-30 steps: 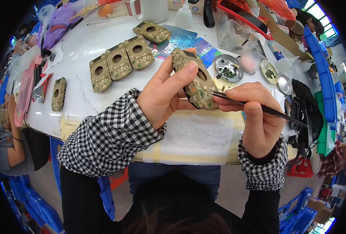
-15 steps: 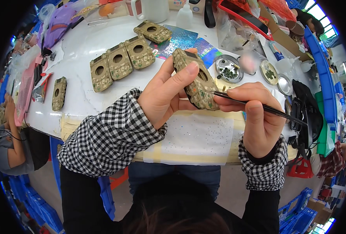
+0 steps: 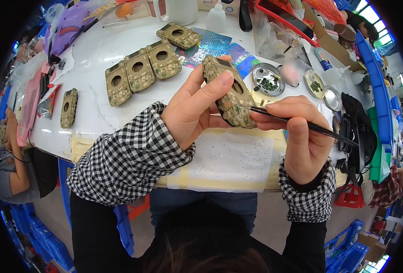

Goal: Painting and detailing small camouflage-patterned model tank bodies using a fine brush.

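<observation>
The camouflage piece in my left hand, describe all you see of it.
The camouflage piece is blocky, mottled tan, green and brown, plastic-looking, with a round opening and a dark panel at its far end. It tilts above the table, gripped by the left hand; black tweezers point at its side, contact unclear.

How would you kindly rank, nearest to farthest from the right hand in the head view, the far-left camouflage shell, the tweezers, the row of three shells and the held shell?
1. Tweezers, in the right hand.
2. Held shell, in the left hand.
3. Row of three shells, farther left.
4. Far-left camouflage shell, farthest left.
</observation>
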The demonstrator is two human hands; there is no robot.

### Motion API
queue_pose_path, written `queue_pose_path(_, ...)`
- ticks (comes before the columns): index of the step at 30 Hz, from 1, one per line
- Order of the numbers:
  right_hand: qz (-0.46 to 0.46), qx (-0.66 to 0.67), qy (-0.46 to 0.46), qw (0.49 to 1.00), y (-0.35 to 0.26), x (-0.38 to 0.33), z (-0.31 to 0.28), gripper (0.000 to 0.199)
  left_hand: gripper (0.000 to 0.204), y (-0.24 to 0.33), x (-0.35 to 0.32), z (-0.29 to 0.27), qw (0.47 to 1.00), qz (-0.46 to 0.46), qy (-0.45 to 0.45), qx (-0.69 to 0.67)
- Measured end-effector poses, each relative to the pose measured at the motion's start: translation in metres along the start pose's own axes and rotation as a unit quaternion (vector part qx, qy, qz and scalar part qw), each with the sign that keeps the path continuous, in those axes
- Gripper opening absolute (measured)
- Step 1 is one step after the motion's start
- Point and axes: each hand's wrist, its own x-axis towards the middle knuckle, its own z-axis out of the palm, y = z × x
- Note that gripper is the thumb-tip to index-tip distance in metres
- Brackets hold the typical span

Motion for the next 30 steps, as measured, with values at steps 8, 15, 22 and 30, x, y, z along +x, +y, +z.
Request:
queue_pose_path(8,-0.001,-0.008,-0.005,1.000,-0.0003,-0.0002,-0.0004,0.022,0.055,-0.0013,0.0005,0.0008,1.000,0.001,0.004,-0.002)
queue_pose_path(15,-0.002,-0.011,-0.005,1.000,-0.0003,-0.0007,-0.0009,0.022,0.055,-0.0010,0.0005,-0.0006,1.000,-0.006,-0.003,0.005)
queue_pose_path(22,-0.002,-0.008,-0.002,1.000,0.0004,-0.0006,0.0000,0.022,0.054,-0.0015,0.0007,0.0004,1.000,-0.003,0.004,0.004)
queue_pose_path(30,0.001,-0.010,-0.003,1.000,0.0003,-0.0008,-0.0001,0.023,0.054,-0.0018,0.0009,-0.0005,1.000,0.000,-0.001,0.003)
